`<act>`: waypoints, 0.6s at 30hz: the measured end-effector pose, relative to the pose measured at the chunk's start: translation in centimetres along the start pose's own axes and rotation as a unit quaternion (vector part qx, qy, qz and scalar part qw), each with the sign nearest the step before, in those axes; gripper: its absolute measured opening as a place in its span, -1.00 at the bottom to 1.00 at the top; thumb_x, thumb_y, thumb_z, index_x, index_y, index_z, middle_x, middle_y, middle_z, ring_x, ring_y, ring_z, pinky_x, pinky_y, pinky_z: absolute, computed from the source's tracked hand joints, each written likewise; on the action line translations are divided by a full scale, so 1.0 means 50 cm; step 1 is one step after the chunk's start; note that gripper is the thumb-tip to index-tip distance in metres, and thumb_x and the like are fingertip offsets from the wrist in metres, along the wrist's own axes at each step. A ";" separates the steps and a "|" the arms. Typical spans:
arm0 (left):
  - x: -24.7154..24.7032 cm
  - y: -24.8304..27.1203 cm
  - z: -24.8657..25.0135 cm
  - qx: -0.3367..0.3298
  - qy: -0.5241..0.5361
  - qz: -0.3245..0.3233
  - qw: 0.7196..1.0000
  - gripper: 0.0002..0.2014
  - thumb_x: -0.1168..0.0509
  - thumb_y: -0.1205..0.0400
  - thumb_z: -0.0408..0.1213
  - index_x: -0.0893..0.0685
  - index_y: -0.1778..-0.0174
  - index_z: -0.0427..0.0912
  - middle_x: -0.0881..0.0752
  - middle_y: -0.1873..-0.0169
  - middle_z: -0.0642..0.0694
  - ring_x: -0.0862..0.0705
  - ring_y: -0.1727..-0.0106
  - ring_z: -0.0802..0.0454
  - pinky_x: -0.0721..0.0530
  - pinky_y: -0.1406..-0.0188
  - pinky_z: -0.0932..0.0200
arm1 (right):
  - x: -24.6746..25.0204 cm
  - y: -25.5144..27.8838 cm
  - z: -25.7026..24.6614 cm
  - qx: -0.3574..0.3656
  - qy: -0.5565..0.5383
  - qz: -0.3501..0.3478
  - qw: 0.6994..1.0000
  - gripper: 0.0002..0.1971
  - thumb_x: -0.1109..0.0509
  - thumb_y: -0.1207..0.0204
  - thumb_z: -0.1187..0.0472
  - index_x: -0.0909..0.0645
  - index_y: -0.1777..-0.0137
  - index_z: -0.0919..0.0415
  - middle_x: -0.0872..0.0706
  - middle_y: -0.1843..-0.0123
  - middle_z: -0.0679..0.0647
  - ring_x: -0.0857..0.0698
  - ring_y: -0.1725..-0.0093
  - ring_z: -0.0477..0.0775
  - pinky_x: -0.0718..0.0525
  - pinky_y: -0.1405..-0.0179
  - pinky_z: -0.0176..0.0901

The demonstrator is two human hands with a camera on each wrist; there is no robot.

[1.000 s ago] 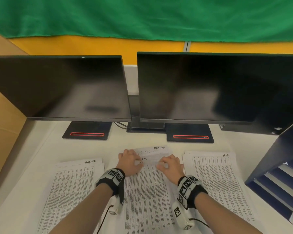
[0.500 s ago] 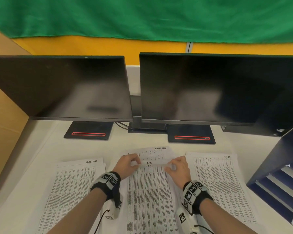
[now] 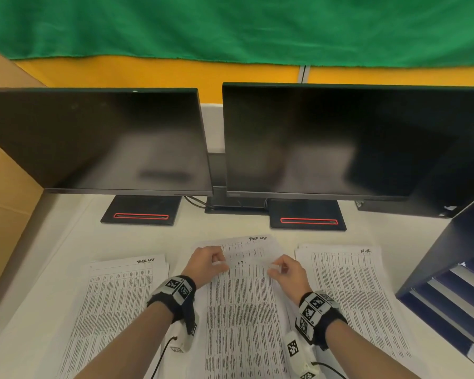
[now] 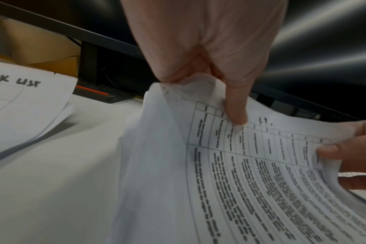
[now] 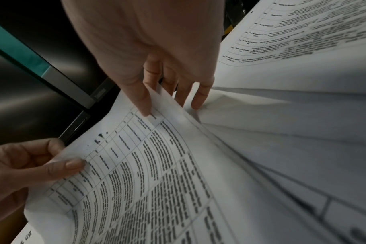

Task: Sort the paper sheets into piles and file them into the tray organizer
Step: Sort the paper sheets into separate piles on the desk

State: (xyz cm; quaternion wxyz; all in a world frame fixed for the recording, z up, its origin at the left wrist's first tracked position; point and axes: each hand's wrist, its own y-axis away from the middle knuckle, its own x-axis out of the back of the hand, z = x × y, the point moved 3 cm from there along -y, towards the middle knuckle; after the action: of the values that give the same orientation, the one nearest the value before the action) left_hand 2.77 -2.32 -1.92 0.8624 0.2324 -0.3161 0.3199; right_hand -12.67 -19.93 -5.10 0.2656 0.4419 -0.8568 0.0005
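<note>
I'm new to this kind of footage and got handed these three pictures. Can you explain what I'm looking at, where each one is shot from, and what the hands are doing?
No machine here: a person wears three cameras. The wide picture comes from the head, the two close-ups from each wrist, looking along the fingers. On the white desk, in front of two dark monitors, lie three piles of printed sheets: a left pile, a middle pile and a right pile. A dark blue tray organizer stands at the right. The left hand and the right hand each pinch a top corner of one sheet, lifting its top edge off the middle pile.
</note>
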 end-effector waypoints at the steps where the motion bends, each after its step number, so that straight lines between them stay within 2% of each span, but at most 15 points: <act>1: 0.000 0.001 0.001 -0.002 0.004 -0.004 1.000 -0.80 -0.45 -0.47 -0.25 -0.56 0.40 0.00 -0.63 0.34 0.02 -0.53 0.29 0.16 -0.42 0.32 0.32 | 0.000 0.002 0.000 0.002 -0.008 0.000 1.000 -0.80 -0.46 -0.44 0.35 -0.53 0.28 0.07 -0.59 0.28 -0.04 -0.47 0.33 -0.11 -0.42 0.35 -0.41; 3: -0.001 0.001 -0.001 -0.019 0.002 -0.034 0.999 -0.78 -0.46 -0.47 -0.23 -0.54 0.36 0.10 -0.69 0.19 0.03 -0.60 0.13 0.12 -0.47 0.16 0.29 | -0.001 0.004 0.003 0.007 -0.024 -0.002 1.000 -0.72 -0.42 -0.42 0.47 -0.52 0.33 0.07 -0.60 0.28 -0.05 -0.49 0.31 -0.12 -0.44 0.35 -0.44; 5: -0.004 0.000 -0.003 -0.034 -0.013 -0.061 0.997 -0.82 -0.44 -0.50 -0.20 -0.56 0.21 0.15 -0.68 0.08 0.07 -0.61 0.05 0.12 -0.49 0.06 0.29 | 0.001 0.004 0.010 0.006 -0.031 -0.001 0.999 -0.57 -0.38 -0.38 0.56 -0.50 0.43 -0.04 -0.62 0.27 0.02 -0.54 0.26 -0.05 -0.51 0.27 -0.38; 6: -0.004 -0.002 -0.005 -0.031 -0.005 -0.059 0.998 -0.87 -0.39 -0.54 -0.17 -0.58 0.09 0.12 -0.67 0.04 0.07 -0.62 0.06 0.11 -0.53 0.07 0.29 | 0.002 0.003 0.013 0.006 -0.030 0.003 1.000 -0.49 -0.37 -0.36 0.58 -0.48 0.49 -0.12 -0.64 0.26 0.08 -0.56 0.24 0.00 -0.56 0.21 -0.28; 8: 0.003 -0.009 -0.010 -0.008 0.019 -0.023 1.000 -0.84 -0.23 -0.65 -0.15 -0.57 -0.13 -0.01 -0.63 -0.03 -0.01 -0.64 0.05 0.04 -0.65 0.07 0.20 | 0.003 0.005 0.010 0.010 -0.021 0.004 1.000 -0.49 -0.35 -0.34 0.59 -0.48 0.50 -0.12 -0.68 0.20 0.24 -0.63 0.17 0.18 -0.67 0.07 -0.01; 10: 0.013 -0.021 -0.020 0.017 -0.017 0.008 1.000 -0.76 -0.15 -0.68 -0.28 -0.54 -0.26 -0.14 -0.56 -0.10 -0.12 -0.63 -0.04 -0.09 -0.69 -0.10 0.04 | 0.001 0.008 0.004 0.024 -0.014 0.001 1.000 -0.49 -0.32 -0.32 0.60 -0.48 0.49 -0.11 -0.70 0.13 0.35 -0.67 0.04 0.35 -0.69 -0.04 0.21; 12: 0.025 -0.036 -0.037 0.053 -0.067 0.021 0.996 -0.69 -0.18 -0.62 -0.46 -0.58 -0.27 -0.20 -0.57 -0.17 -0.19 -0.62 -0.17 -0.16 -0.60 -0.24 0.05 | -0.002 0.014 -0.001 0.035 -0.009 -0.003 0.999 -0.47 -0.30 -0.31 0.61 -0.50 0.49 -0.14 -0.71 0.15 0.35 -0.68 0.05 0.36 -0.68 -0.02 0.23; 14: 0.041 -0.042 -0.054 0.079 -0.067 0.015 0.995 -0.67 -0.13 -0.59 -0.55 -0.67 -0.14 -0.18 -0.65 -0.16 -0.18 -0.63 -0.20 -0.13 -0.57 -0.24 0.07 | -0.002 0.021 -0.005 0.044 -0.008 -0.008 0.999 -0.46 -0.30 -0.33 0.61 -0.51 0.48 -0.15 -0.70 0.21 0.30 -0.68 0.13 0.30 -0.69 0.04 0.16; 16: 0.054 -0.041 -0.068 0.085 -0.048 -0.014 0.995 -0.74 -0.17 -0.60 -0.49 -0.71 -0.02 -0.13 -0.71 -0.10 -0.14 -0.65 -0.10 -0.06 -0.61 -0.13 0.10 | 0.001 0.026 -0.010 0.047 -0.009 -0.012 0.999 -0.48 -0.31 -0.34 0.60 -0.51 0.47 -0.14 -0.70 0.21 0.30 -0.68 0.11 0.32 -0.69 0.05 0.14; 18: 0.062 -0.033 -0.073 0.078 -0.055 -0.052 0.994 -0.80 -0.32 -0.56 -0.42 -0.71 -0.05 -0.14 -0.70 -0.02 -0.09 -0.62 0.01 0.02 -0.58 -0.02 0.18 | 0.003 0.028 -0.013 0.048 -0.008 -0.018 0.999 -0.50 -0.33 -0.35 0.59 -0.52 0.46 -0.13 -0.70 0.19 0.32 -0.67 0.08 0.36 -0.68 0.02 0.18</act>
State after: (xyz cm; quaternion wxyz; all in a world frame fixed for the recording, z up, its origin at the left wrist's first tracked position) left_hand 7.22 -0.01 -2.64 0.8381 0.3327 -0.3247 0.2853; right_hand -13.49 -19.03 -4.15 0.2367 0.4696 -0.8499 0.0336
